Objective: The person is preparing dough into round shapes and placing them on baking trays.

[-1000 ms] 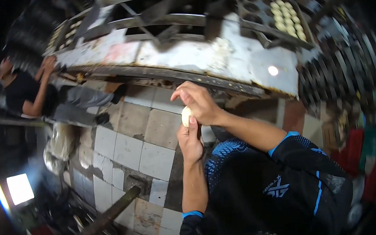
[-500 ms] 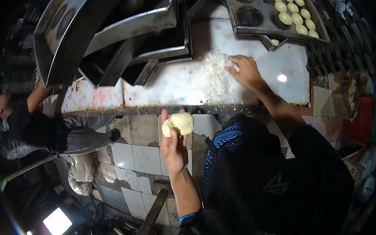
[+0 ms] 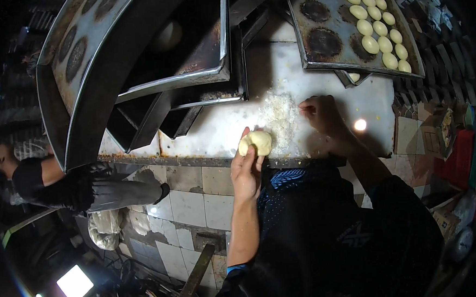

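Dough piece [image 3: 258, 141] — clasped in left hand [image 3: 246, 179], left of right hand [image 3: 324, 114] — fingers curled, pinch unclear

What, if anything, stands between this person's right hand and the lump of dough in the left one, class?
Nothing visible blocks the way. Between the right hand and the lump of dough, held in the left hand, the view shows only loose white shreds spread on the tabletop.

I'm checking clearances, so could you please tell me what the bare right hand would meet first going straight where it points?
Probably the loose white crumbs scattered on the white tabletop, just left of the right hand; its height is unclear, so it might pass above them.
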Demonstrator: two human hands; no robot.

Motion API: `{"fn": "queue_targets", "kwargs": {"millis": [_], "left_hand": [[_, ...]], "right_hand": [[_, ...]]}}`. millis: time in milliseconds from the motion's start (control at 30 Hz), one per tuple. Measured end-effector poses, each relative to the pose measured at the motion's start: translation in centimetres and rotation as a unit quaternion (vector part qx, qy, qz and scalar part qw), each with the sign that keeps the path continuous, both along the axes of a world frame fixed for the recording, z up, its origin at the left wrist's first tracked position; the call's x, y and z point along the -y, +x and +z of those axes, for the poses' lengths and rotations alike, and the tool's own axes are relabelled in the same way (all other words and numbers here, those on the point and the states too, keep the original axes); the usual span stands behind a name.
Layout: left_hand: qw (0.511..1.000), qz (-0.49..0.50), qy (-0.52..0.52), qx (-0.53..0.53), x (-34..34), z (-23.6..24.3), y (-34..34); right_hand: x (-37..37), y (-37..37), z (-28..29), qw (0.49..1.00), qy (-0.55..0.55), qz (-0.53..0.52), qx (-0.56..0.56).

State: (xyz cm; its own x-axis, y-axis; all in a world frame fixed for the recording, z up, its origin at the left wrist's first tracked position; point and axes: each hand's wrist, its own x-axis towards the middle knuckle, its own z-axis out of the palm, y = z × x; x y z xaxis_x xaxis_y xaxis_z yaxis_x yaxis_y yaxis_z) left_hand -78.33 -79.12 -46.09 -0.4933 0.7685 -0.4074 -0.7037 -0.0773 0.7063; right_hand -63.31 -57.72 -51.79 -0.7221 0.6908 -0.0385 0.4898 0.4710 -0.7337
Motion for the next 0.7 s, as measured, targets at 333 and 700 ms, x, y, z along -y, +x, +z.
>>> {"fn": "queue_targets", "kwargs": {"millis": [333, 700], "left_hand": [[0.993, 0.042, 0.045, 0.096, 0.5, 0.0, 2.1], [0.951, 0.243, 0.191, -0.006, 20.8, 2.8, 4.6]], "right_hand": [[11.5, -3.4, 8.1, 0.941, 0.193, 0.189, -0.203], [26.8, -3.6, 8.9, 0.888, -0.348, 0.134, -0.268]]}}
